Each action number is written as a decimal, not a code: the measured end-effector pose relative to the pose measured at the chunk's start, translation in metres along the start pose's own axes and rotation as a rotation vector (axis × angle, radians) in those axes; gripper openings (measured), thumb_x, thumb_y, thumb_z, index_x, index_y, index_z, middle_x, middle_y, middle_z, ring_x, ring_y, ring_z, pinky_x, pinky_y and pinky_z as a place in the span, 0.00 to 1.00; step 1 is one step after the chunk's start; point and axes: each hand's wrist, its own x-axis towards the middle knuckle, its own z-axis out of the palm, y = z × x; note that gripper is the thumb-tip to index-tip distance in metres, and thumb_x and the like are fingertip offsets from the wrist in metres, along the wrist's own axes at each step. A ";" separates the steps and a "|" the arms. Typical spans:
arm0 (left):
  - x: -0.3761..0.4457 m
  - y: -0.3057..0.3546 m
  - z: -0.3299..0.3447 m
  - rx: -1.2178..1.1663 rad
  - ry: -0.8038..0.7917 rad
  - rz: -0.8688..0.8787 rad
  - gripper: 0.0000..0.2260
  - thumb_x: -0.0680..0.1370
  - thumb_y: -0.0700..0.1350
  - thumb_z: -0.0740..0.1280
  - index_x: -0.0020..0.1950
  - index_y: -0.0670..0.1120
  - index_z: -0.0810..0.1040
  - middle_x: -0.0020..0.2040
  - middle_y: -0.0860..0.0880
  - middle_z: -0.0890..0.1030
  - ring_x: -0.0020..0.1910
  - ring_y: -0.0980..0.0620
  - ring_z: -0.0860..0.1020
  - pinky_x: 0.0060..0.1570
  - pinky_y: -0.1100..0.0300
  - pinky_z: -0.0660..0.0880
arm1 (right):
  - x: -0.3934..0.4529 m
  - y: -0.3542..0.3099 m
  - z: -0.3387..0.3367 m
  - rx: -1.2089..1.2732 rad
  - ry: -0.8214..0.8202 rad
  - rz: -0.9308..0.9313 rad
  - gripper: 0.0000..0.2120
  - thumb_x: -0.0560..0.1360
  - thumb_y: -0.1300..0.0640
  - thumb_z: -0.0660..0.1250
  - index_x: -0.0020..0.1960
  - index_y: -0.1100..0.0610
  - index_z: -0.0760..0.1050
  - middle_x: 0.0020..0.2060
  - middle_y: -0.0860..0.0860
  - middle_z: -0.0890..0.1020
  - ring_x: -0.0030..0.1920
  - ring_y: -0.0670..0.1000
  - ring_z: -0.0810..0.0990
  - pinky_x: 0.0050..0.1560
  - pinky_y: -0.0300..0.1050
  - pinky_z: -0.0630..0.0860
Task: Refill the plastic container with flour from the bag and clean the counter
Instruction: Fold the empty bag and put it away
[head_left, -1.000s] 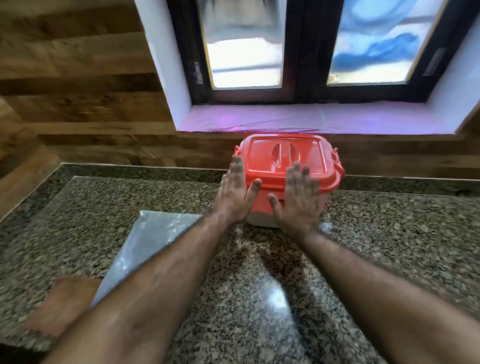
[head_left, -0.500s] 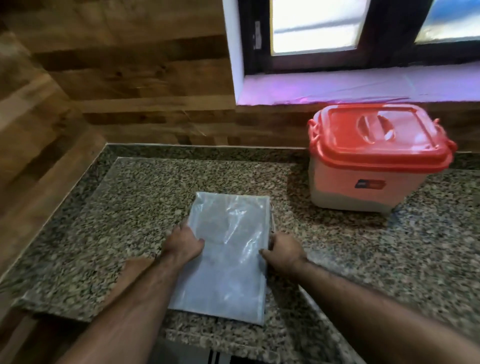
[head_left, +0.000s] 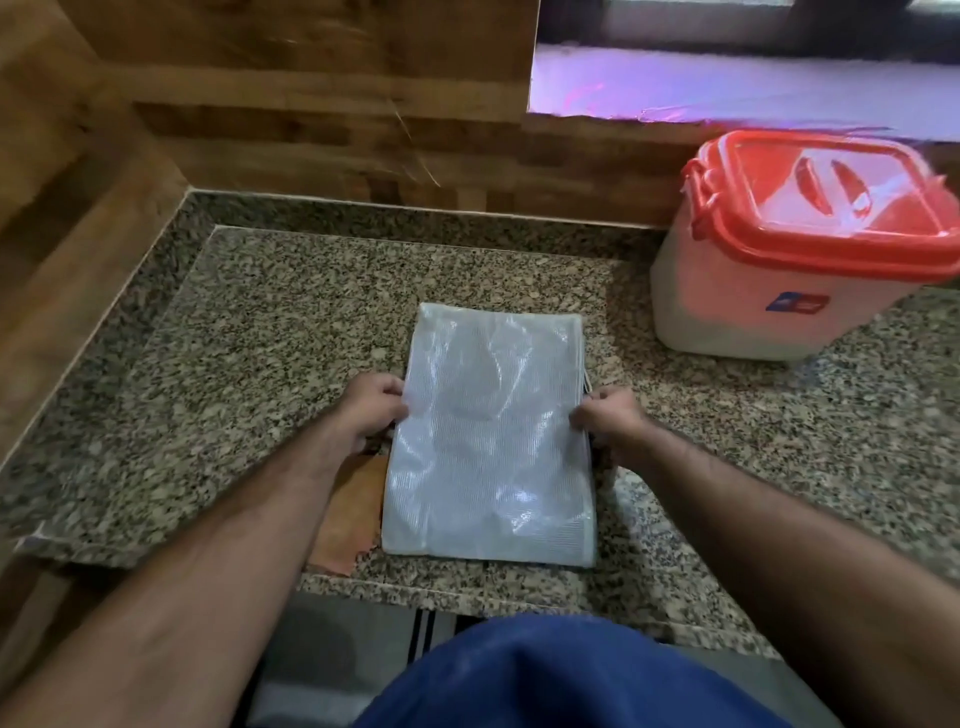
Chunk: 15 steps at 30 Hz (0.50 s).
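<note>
A flat, whitish woven plastic bag (head_left: 491, 436) lies on the granite counter (head_left: 260, 353) near its front edge. My left hand (head_left: 371, 410) grips the bag's left edge with curled fingers. My right hand (head_left: 605, 418) pinches its right edge. A white plastic container (head_left: 753, 312) with a red clip-on lid (head_left: 826, 208) stands at the back right, lid closed, apart from the bag. An orange-brown cloth (head_left: 353, 514) pokes out from under the bag's left side, beneath my left forearm.
Wood-panelled walls (head_left: 311, 114) border the counter at the left and back. A window sill (head_left: 727, 93) runs above the container. The counter's front edge is just below the bag, with my blue clothing (head_left: 571, 675) and a striped floor mat (head_left: 426, 631) beneath.
My hands left the container's front and came down to the bag's two side edges. The view swung left and down. The bag now sits closer to the front edge.
</note>
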 end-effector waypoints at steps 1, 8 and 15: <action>0.000 -0.005 0.000 -0.020 -0.012 0.009 0.12 0.75 0.27 0.69 0.47 0.43 0.85 0.44 0.40 0.88 0.35 0.47 0.84 0.33 0.56 0.78 | 0.001 -0.001 -0.004 0.019 -0.019 0.019 0.12 0.70 0.69 0.74 0.37 0.56 0.74 0.35 0.55 0.78 0.33 0.53 0.77 0.32 0.43 0.74; -0.008 -0.025 0.006 -0.150 0.044 0.110 0.15 0.76 0.26 0.72 0.45 0.46 0.86 0.45 0.46 0.89 0.45 0.47 0.86 0.45 0.54 0.83 | 0.018 0.009 -0.022 0.129 -0.295 0.073 0.11 0.74 0.75 0.70 0.49 0.63 0.87 0.50 0.63 0.88 0.50 0.62 0.89 0.54 0.57 0.86; -0.009 -0.018 0.006 -0.225 0.093 0.132 0.09 0.77 0.27 0.72 0.46 0.40 0.85 0.29 0.52 0.83 0.24 0.59 0.78 0.24 0.65 0.74 | 0.024 0.014 -0.028 0.116 -0.216 -0.131 0.08 0.76 0.71 0.74 0.49 0.61 0.87 0.46 0.54 0.90 0.53 0.58 0.89 0.52 0.48 0.86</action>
